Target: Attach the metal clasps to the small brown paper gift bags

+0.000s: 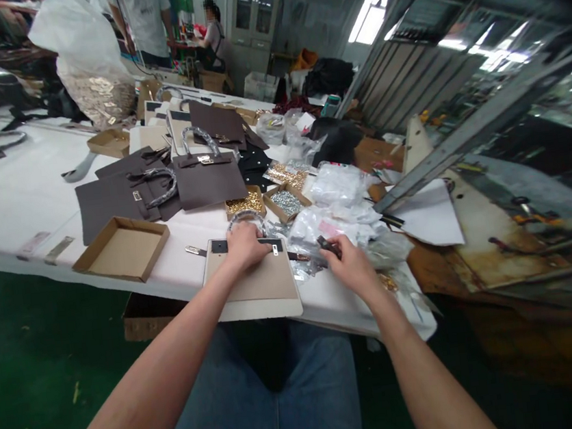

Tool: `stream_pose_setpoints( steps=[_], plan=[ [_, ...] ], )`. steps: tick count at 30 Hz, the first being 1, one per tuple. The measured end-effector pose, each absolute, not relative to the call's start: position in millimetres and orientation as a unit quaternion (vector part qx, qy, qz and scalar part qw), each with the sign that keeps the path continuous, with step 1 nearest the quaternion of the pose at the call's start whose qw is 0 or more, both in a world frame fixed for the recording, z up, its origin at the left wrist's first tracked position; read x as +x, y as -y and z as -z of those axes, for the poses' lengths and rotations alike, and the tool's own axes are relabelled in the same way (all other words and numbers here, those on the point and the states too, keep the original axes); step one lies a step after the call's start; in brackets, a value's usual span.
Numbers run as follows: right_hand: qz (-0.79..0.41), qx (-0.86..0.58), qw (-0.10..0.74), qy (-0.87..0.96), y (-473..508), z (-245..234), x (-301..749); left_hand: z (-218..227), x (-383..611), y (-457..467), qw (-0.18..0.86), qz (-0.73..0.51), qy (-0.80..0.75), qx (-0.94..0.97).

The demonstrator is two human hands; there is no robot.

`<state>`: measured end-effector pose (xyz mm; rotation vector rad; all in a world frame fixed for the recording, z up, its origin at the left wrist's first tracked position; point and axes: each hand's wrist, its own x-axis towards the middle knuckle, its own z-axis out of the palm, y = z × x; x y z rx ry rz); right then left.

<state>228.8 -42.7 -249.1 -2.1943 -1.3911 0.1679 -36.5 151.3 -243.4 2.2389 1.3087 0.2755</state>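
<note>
In front of me lies a light beige handbag piece (260, 283) with a dark band along its top, a metal fitting and a clear-wrapped handle (245, 216). My left hand (243, 245) grips its top by the handle, thumb over the dark band, other fingertips partly hidden. Off to the right, above the table edge, my right hand (348, 262) is closed around a small dark piece (327, 245) whose kind I cannot make out. A narrow strap end with metal (298, 257) sticks out from the bag's right side, another strap end (196, 251) from its left.
Beyond are small boxes of gold pieces (244, 203) and silver pieces (286, 203). Dark brown handbags (210, 180) lie behind. A shallow cardboard box (123, 250) sits left, plastic bags (337, 184) right. A slanted metal post (454, 102) rises at right. Two people are farther back.
</note>
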Motion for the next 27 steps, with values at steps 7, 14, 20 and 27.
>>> stream_pose_setpoints(
  steps=[7,14,20,27],
  plan=[
    [0.073,-0.779,0.266,0.563,-15,209,250,237,-38,-148,0.263,-0.090,-0.483,0.830],
    [0.110,-0.788,0.194,0.573,-7,218,253,237,-37,-150,0.268,-0.091,-0.486,0.827],
    [-0.138,-0.771,0.272,0.559,60,256,210,241,-38,-149,0.261,-0.098,-0.481,0.831],
    [-0.165,-0.785,0.290,0.522,57,267,206,239,-44,-138,0.230,-0.116,-0.465,0.847]
  ],
)
